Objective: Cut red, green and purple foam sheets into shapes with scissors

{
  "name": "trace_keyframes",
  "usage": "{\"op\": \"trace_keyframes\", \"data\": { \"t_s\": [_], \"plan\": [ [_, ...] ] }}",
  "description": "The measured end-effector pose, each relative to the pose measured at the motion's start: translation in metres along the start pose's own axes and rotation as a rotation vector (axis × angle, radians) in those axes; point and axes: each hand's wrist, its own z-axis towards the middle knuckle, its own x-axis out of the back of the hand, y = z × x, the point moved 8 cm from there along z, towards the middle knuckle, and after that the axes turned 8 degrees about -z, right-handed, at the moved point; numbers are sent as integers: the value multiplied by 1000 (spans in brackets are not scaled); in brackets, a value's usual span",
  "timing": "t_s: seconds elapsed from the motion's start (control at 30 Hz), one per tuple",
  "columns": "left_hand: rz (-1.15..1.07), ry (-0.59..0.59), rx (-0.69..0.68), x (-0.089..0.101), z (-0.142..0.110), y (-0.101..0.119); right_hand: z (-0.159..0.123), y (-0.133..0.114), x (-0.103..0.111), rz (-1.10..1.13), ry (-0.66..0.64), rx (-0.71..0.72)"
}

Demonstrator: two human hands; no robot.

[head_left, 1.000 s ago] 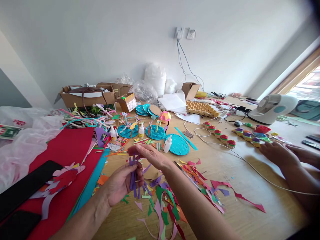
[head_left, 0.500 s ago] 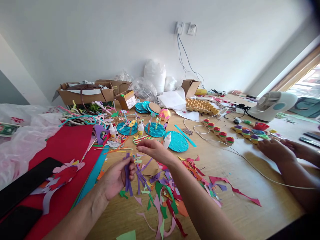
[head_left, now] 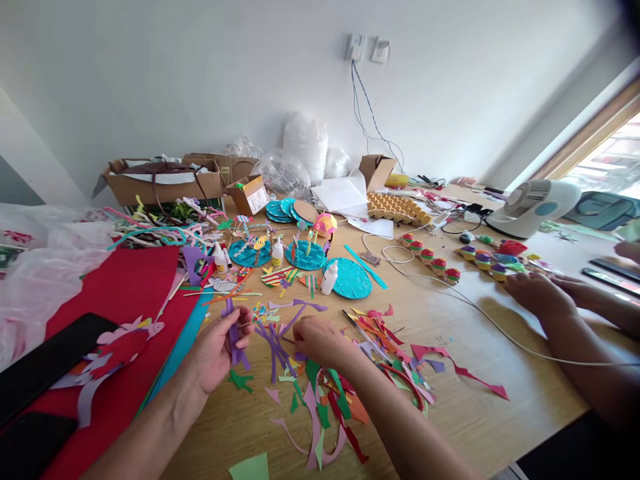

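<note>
My left hand (head_left: 220,343) is closed around purple paper strips (head_left: 233,333), which stick out above and below the fingers. Over the pile of coloured paper scraps (head_left: 325,390), my right hand (head_left: 320,341) is lowered with its fingers curled down. Its fingertips are mostly hidden, so whatever they pinch cannot be made out. Loose purple strips (head_left: 275,350) lie between the two hands. Just right of my right hand, scissors (head_left: 356,325) rest among the scraps. Beyond the hands lie striped paper fish (head_left: 279,275) and a white glue bottle (head_left: 329,277).
Blue discs (head_left: 350,278) with decorations stand further back. At left are red paper sheets (head_left: 120,280) with a dark phone-like slab (head_left: 55,363) on them. A cable (head_left: 480,310) crosses the right side, near another person's hands (head_left: 540,297), egg-carton pieces (head_left: 435,262) and a fan (head_left: 530,207).
My right hand has moved from above the table, near the left hand, down onto the scraps, uncovering the striped fish. The left hand still holds the purple strips. The view has shifted slightly.
</note>
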Motion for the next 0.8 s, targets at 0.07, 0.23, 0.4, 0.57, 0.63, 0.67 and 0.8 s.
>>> {"op": "trace_keyframes", "data": {
  "t_s": [0.07, 0.23, 0.4, 0.57, 0.63, 0.67, 0.8],
  "plan": [
    [29, -37, 13, -2, -1, -2, 2, 1, 15, 55, 17, 9],
    [84, -124, 65, -16, -3, -17, 3, -8, 37, 281, -60, 46],
    [129, -176, 27, -36, -5, -28, 7, -28, 22, 781, -114, 36],
    [163, -166, -85, -46, -6, -25, 18, -32, 6, 809, -26, -39],
    [176, -136, -144, -44, -5, -20, 21, -34, 5, 804, 3, -59],
    [180, -123, -169, -42, -5, -17, 21, -34, 4, 805, 2, -68],
    [181, -119, -252, -38, -2, -3, 18, -38, -4, 828, -62, -73]
  ]
}}
